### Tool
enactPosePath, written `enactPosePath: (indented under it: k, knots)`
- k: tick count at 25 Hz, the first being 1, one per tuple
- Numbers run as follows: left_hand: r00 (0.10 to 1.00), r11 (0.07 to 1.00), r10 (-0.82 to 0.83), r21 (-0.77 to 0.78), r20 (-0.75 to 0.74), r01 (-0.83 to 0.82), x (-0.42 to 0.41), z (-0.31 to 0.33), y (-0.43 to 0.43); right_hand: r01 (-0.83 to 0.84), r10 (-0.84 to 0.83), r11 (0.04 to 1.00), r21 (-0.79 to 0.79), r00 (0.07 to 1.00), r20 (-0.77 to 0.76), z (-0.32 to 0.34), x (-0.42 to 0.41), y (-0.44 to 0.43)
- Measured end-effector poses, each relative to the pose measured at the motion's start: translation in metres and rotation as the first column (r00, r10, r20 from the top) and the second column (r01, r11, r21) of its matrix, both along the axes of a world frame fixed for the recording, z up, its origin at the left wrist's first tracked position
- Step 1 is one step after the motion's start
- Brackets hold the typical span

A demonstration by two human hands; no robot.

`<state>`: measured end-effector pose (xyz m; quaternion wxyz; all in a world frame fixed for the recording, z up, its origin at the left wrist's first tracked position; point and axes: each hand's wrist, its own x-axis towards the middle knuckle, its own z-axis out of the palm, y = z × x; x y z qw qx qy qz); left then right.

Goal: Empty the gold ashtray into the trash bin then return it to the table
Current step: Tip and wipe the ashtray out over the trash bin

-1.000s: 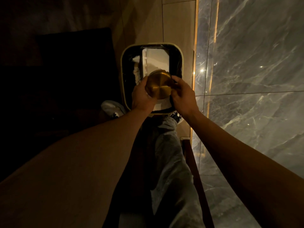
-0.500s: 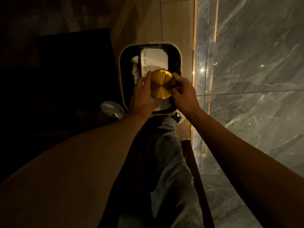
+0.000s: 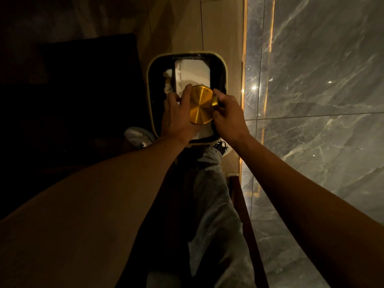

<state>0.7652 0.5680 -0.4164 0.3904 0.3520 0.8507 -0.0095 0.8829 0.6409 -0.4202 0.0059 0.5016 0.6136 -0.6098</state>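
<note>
The round gold ashtray [image 3: 201, 104] is held upside down over the open trash bin [image 3: 151, 65], its flat brushed base facing me. My left hand [image 3: 176, 115] grips its left edge with the fingers curled over the rim. My right hand [image 3: 227, 113] pinches its right edge. The bin has a pale rounded rim and a black liner, with white paper and tissue inside. The ashtray's inside is hidden from me.
A grey marble wall [image 3: 311, 100] with a lit gold strip runs along the right. A dark cabinet or furniture block [image 3: 83, 90] stands left of the bin. My legs and two shoes [image 3: 138, 137] are just below the bin on the wooden floor.
The ashtray has tipped over further, from tilted to base fully facing me. Both hands turned with it and stayed over the bin.
</note>
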Motion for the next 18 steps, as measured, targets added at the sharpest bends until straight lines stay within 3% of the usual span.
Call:
enactPosePath:
  k: [4, 9, 11, 13, 16, 18]
  knots:
    - [0.994, 0.995, 0.0, 0.097, 0.112, -0.011, -0.004, 0.002, 0.001, -0.077, 0.078, 0.995, 0.064, 0.997, -0.016, -0.005, 0.006, 0.0]
    - [0.988, 0.996, -0.078, 0.055, 0.131, 0.072, -0.016, 0.004, 0.001, -0.304, 0.315, 0.927, 0.221, 0.949, -0.015, -0.003, 0.016, 0.005]
    - [0.986, 0.995, -0.076, 0.073, 0.147, 0.066, -0.019, 0.007, 0.004, -0.467, 0.479, 0.808, 0.359, 0.876, 0.062, -0.005, 0.021, 0.009]
    - [0.983, 0.995, -0.076, 0.08, 0.167, 0.063, -0.021, 0.009, 0.007, -0.619, 0.627, 0.627, 0.473, 0.761, 0.166, -0.005, 0.022, 0.014]
    - [0.979, 0.995, -0.068, 0.078, 0.19, 0.054, -0.024, 0.01, 0.012, -0.695, 0.722, 0.425, 0.58, 0.647, 0.247, -0.004, 0.02, 0.023]
    - [0.979, 0.995, -0.084, 0.064, 0.188, 0.073, -0.027, 0.01, 0.013, -0.734, 0.763, 0.341, 0.587, 0.581, 0.284, -0.01, 0.022, 0.027]
